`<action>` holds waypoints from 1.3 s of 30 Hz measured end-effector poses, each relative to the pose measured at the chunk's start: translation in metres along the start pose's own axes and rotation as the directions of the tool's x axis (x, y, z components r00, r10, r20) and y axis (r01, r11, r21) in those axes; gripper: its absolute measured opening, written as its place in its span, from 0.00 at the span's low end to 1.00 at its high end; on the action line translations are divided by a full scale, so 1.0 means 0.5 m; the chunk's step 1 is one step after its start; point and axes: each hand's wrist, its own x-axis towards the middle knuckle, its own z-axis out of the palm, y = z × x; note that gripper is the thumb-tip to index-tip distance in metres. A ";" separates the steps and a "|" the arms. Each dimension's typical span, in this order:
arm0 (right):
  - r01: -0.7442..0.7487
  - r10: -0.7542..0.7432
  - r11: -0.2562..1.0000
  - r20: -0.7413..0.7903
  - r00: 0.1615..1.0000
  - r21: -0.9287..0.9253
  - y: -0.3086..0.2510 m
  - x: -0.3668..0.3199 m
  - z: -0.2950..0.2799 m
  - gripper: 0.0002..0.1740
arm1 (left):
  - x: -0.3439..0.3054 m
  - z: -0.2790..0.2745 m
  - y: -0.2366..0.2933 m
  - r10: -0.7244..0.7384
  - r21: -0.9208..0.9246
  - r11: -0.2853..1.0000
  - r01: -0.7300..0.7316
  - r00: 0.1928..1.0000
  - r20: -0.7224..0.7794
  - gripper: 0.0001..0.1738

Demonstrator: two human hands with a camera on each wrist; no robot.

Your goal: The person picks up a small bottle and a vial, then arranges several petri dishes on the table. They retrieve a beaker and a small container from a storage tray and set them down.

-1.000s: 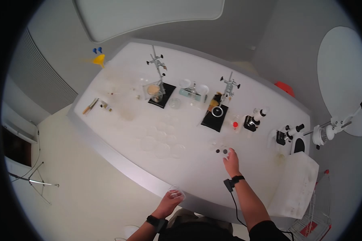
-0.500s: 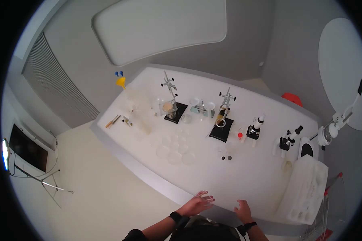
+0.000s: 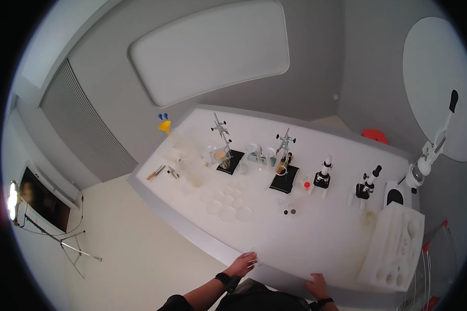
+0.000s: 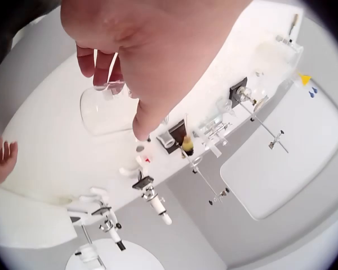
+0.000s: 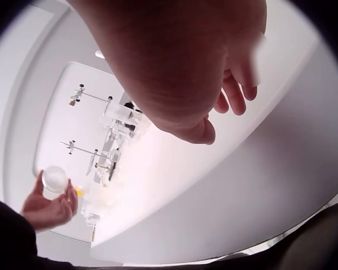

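Observation:
My left hand (image 3: 239, 265) holds a clear glass beaker (image 4: 98, 115) above the table's front edge. In the left wrist view the thumb and fingers curl around the beaker near its rim. The right wrist view shows the beaker's round outline between that hand's thumb and fingers. Farther right along the front edge is my right hand (image 3: 316, 286), its fingers relaxed and holding nothing. Two small dark round pieces (image 3: 293, 211) lie on the white table (image 3: 311, 243), well forward of both hands.
Several clear dishes (image 3: 227, 213) cover the table's left middle. Behind them stand two clamp stands, one with a black base (image 3: 284, 180), and a balance (image 3: 261, 158). Two microscopes (image 3: 323, 173) stand right of these. A white foam block (image 3: 392, 246) sits at the right end.
My right hand has drawn back from the small dark pieces to the table's front edge. The left hand, still gripping the beaker, has shifted rightward. The head view has tilted upward.

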 end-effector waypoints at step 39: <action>-0.418 0.394 0.896 -0.169 0.904 -0.150 -0.507 0.067 0.364 0.24 | 0.519 -0.966 0.903 0.816 0.858 0.423 -0.291 0.535 -0.220 0.39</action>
